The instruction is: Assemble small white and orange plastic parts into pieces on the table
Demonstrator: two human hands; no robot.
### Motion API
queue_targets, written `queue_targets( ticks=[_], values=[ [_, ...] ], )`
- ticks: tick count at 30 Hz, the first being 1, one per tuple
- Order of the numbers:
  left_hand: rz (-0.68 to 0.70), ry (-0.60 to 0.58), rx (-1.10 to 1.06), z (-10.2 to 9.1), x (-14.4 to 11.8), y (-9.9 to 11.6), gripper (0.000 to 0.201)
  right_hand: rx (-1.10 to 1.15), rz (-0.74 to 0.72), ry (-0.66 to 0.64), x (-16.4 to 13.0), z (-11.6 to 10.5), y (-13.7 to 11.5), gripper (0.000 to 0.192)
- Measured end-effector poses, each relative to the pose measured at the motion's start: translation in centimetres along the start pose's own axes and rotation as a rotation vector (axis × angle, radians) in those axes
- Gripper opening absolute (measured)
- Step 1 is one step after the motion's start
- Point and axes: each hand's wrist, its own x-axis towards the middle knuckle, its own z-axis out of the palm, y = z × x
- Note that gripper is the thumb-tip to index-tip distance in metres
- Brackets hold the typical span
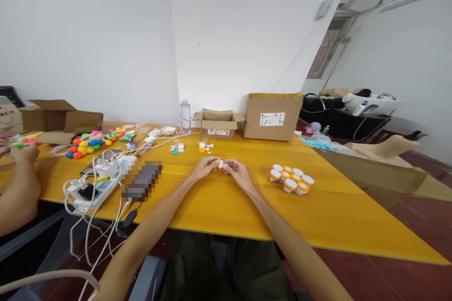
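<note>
- The small white piece [221,164] is compact, pale and smooth-looking, raised just above the table between the two hands; finer detail is too small to make out, and whether it is one part or two joined cannot be told.
- The left hand [206,168] has thumb and fingers pinched on it from one side.
- The right hand [239,172] pinches it from the other side, fingertips nearly meeting the left ones.
- To the right of the right hand stands a tight group of squat round pots [290,183], with flat white tops and orange rims; their contents cannot be told.
- Beyond the left hand lies a loose heap of white parts [181,147] with a teal ring [175,151].
- Straight beyond both hands is a similar scatter of small white bits [211,146] with an orange ring [201,149].
- Farther beyond the hands sits a small cardboard carton [218,133], flaps spread, its inside hidden from view.
- Beyond the right hand is a larger brown cardboard box [271,127] bearing a white printed label.
- Beyond the left hand, near the wall, stands a clear plastic bottle [185,117].
- Under both hands runs a glossy, yellow-brown wooden tabletop [215,211].
</note>
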Motion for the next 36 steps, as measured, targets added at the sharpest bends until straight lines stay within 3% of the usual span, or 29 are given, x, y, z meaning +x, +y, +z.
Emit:
queue_targets(
  ticks=[7,36],
  values=[
    [-0.025,-0.017,-0.016,0.03,-0.03,-0.08,0.044,-0.007,0.012,0.019,-0.12,0.16,-0.45,0.038],
    [0.1,-0.02,-0.017,-0.39,-0.19,0.19,0.035,0.032,0.03,-0.007,-0.24,0.1,-0.69,0.047]
  ],
)
